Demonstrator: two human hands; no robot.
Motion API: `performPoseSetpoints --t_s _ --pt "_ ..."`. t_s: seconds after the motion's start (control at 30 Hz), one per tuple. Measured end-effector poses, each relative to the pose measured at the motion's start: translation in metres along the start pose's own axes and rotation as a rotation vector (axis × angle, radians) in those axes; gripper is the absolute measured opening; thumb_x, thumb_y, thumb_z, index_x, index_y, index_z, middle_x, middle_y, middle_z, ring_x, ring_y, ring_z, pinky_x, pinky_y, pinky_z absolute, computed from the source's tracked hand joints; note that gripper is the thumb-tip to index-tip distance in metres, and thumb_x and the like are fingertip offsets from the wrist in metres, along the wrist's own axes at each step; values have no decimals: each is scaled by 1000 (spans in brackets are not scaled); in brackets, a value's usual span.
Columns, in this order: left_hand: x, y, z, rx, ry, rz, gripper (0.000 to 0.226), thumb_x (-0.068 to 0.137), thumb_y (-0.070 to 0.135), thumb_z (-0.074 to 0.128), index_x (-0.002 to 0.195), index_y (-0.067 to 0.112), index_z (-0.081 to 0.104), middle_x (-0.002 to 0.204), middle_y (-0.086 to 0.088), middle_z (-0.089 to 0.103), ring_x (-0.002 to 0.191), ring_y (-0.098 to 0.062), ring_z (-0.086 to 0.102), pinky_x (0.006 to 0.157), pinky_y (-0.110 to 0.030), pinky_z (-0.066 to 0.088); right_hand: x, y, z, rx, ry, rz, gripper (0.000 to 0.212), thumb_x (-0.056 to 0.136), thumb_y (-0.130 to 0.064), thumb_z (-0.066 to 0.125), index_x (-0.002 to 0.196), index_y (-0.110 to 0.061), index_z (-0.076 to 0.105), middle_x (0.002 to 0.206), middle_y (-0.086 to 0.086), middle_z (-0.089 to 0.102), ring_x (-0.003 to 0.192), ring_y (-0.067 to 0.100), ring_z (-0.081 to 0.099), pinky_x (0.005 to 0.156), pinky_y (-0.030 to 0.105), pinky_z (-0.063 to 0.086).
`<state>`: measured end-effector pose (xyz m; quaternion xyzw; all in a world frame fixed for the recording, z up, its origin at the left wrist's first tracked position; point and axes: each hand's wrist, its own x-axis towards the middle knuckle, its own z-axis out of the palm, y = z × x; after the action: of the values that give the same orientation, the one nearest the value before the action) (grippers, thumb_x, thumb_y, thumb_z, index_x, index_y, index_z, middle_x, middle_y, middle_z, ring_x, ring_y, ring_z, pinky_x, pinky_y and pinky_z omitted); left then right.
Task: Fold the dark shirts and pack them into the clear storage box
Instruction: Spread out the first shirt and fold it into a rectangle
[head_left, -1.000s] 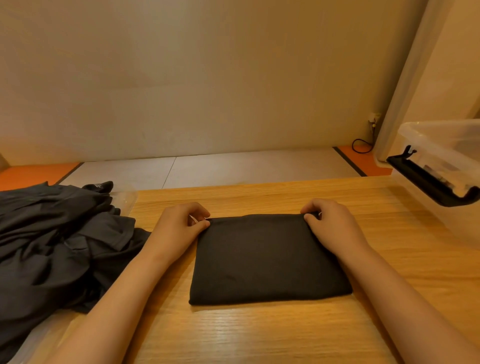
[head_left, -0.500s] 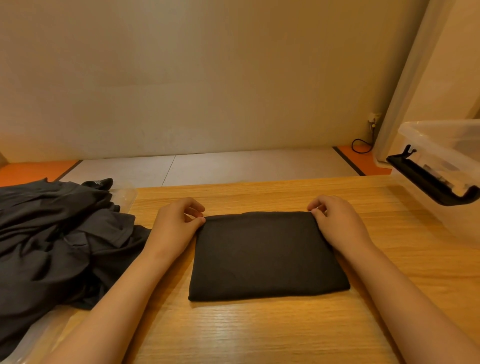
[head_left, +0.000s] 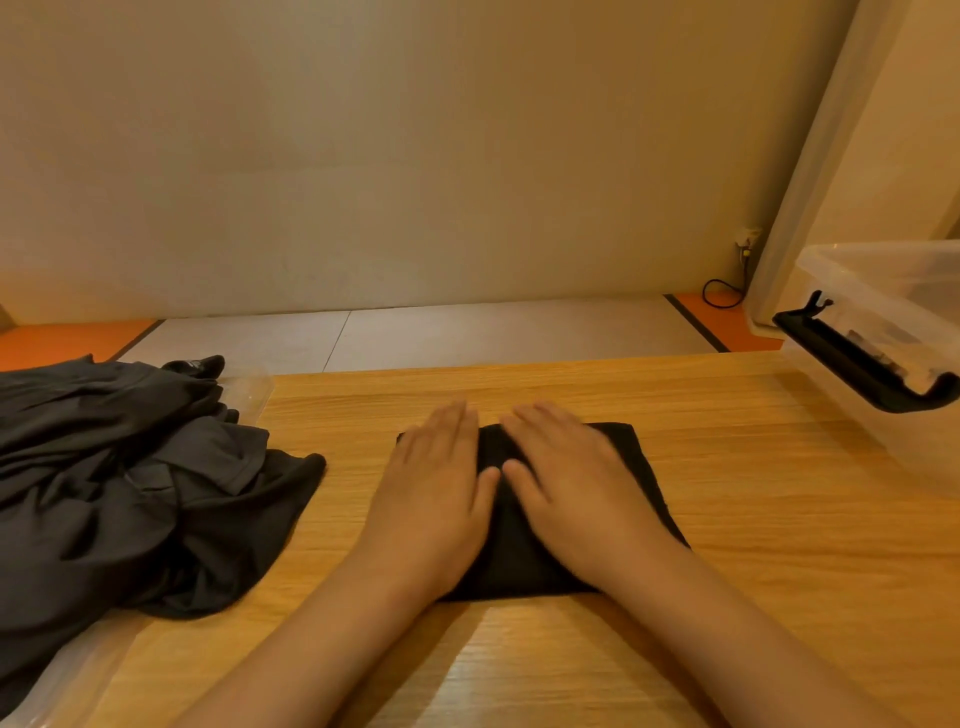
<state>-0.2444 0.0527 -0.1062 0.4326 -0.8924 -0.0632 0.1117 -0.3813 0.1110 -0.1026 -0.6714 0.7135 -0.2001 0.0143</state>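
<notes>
Folded dark shirt (head_left: 631, 470) lies near the table (head_left: 727, 597) middle; left hand (head_left: 434, 493) and right hand (head_left: 576, 486) press flat on it, fingers straight, gripping nothing

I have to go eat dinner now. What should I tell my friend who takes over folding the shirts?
Left hand: open, pressing flat on the folded shirt.
Right hand: open, flat on the same shirt, beside the left one.
The folded shirt lies mid wooden table.
The pile of unfolded dark shirts sits at the table's left.
The clear storage box stands at the right; its contents cannot be made out.
Done: one shirt folded.
Left: put it in the box, then fold and pack the pile.
</notes>
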Motion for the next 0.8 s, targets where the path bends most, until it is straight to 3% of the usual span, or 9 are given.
performPoseSetpoints --t_s 0.07,0.2,0.5,0.8 --pt "-1 1 12 24 -103 7 59 104 39 17 154 18 -8 161 2 -14 147 -8 -13 120 -29 -7 -2 -3 14 -75 -163 -5 52 105 -37 19 154 -25 8 161 -9 2 147 6 -7 116 27 -6" --pt "3 -5 20 56 -197 -10 59 103 42 13 152 22 -12 159 7 -19 144 -5 -20 120 -32 -9 0 8 22 -115 -247 25 52 105 -38 13 154 -28 0 161 -11 -8 145 3 -13 117 31 -9" --pt "5 -12 15 33 -227 -20 61 101 50 15 153 30 -11 159 11 -18 144 -3 -19 120 -33 -9 5 27 17 -166 -283 148 55 102 -49 11 152 -36 -6 161 -10 -11 146 8 -16 120 36 -8" --pt "14 -41 10 35 -238 -113 65 98 58 15 153 31 -8 160 7 -15 146 -8 -17 120 -37 -7 11 62 9 -119 -255 316 55 102 -49 13 153 -34 1 162 -8 -5 148 12 -10 119 37 -2"
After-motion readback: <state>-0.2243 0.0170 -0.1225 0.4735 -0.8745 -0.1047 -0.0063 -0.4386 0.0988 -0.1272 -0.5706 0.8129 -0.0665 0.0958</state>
